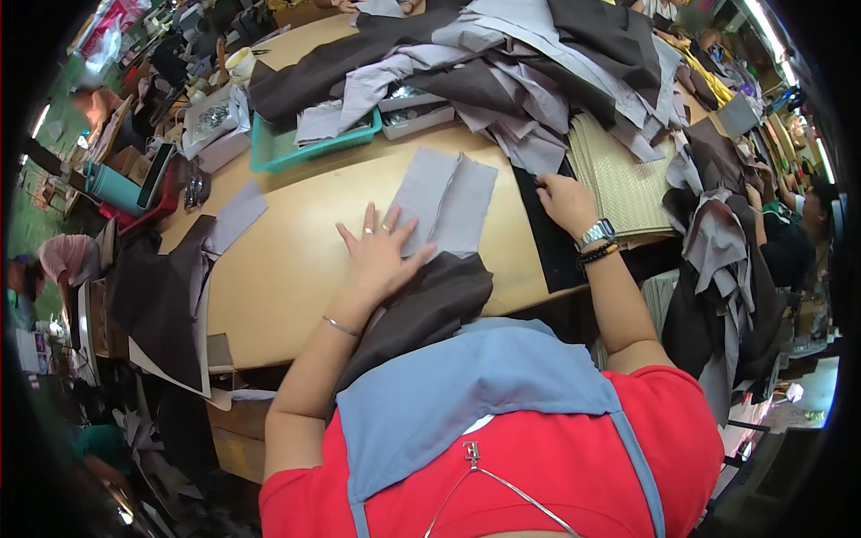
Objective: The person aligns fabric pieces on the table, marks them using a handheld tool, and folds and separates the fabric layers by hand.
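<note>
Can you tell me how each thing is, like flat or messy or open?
Left hand, spread open on grey cloth.
Right hand, curled; grip unclear.
Grey cloth, mostly flat.
Cloth pile, heaped, rumpled.
Teal tray, partly covered.
Woven-looking sheets, stacked.
Watch, worn.

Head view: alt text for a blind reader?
A person's left hand lies spread over the edge of a pale grey seamed cloth piece on a light wooden table. Their right hand curls over black material beside a stack of cream woven sheets. Behind lie a turquoise plastic tray and heaped grey and dark-brown fabric.
</note>
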